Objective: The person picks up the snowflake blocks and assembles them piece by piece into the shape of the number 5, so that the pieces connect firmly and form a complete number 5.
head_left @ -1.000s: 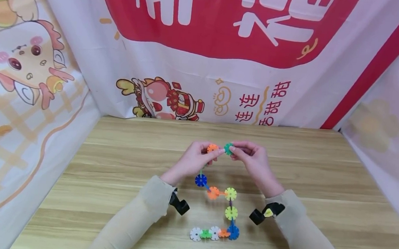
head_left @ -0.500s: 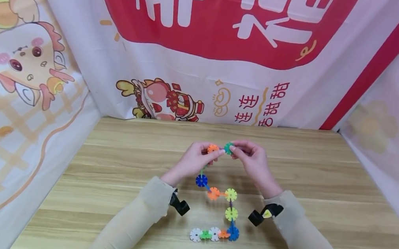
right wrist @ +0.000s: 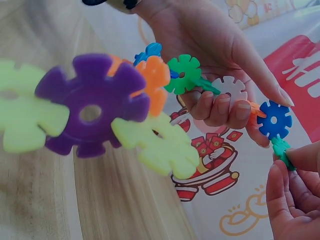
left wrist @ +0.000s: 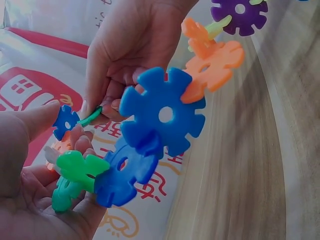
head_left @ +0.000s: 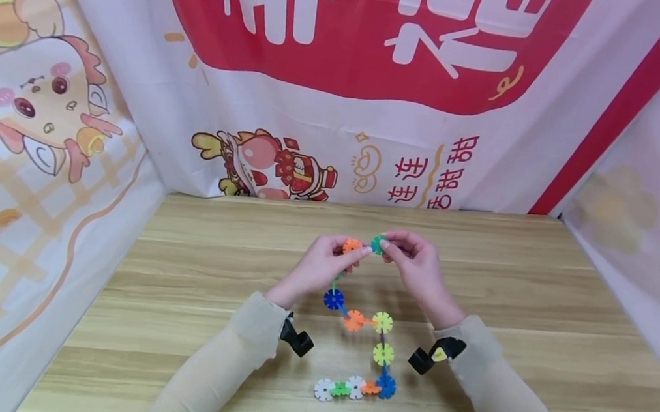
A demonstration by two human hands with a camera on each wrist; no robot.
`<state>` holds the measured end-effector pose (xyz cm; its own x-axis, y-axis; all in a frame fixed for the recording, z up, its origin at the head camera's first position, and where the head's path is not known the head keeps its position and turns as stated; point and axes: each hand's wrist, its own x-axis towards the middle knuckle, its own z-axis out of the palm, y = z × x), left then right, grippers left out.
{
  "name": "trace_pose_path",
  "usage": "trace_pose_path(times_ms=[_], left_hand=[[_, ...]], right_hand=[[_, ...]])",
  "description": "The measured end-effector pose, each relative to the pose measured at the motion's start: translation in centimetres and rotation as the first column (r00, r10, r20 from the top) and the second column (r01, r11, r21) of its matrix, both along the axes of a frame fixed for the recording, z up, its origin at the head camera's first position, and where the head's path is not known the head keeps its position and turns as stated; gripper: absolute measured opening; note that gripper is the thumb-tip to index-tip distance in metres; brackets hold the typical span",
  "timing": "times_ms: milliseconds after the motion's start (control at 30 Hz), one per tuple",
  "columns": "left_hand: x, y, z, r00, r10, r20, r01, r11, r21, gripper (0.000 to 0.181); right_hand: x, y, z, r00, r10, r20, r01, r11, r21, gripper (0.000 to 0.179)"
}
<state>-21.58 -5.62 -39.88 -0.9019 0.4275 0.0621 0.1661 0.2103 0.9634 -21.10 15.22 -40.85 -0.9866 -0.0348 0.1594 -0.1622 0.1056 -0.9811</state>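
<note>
A chain of interlocking flower-shaped plastic discs runs from the table up to both hands, in blue, orange, yellow, purple, green and white. My left hand (head_left: 325, 258) holds its upper end, with an orange disc (head_left: 351, 244) showing above the fingers. Between left thumb and fingertips is a blue disc (right wrist: 282, 120), seen face-on in the right wrist view. My right hand (head_left: 416, 262) pinches a green disc (head_left: 378, 244) between thumb and fingers. In the right wrist view this green disc's edge meets the blue disc's lower rim. Left fingers curl partly over a white disc (right wrist: 231, 86).
The chain's lower part zigzags toward the front, past a dark blue disc (head_left: 333, 299) and a yellow disc (head_left: 383, 354), ending at a white disc (head_left: 324, 389) on the wooden table (head_left: 214, 248). A printed cloth (head_left: 314, 113) stands behind the table.
The right wrist has shifted very slightly left. Both hands keep their pinch, and the chain lies almost the same.
</note>
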Motion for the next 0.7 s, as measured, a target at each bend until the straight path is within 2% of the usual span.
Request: trace_pose_path(times_ms=[433, 600, 700], left_hand=[[-0.02, -0.09, 0.08, 1.0, 0.015, -0.006, -0.015, 1.0, -0.006, 0.038], [-0.02, -0.15, 0.06, 1.0, 0.021, -0.017, -0.021, 1.0, -0.008, 0.038], [-0.03, -0.19, 0.08, 0.999, 0.023, -0.022, -0.023, 1.0, -0.015, 0.038]], right_hand=[[-0.09, -0.56, 0.17, 1.0, 0.017, -0.008, -0.018, 0.999, -0.029, 0.02], [-0.16, -0.71, 0.07, 0.998, -0.003, -0.062, 0.004, 1.0, 0.016, 0.019], [-0.17, -0.71, 0.02, 0.998, -0.002, -0.068, 0.003, 1.0, 0.014, 0.018]])
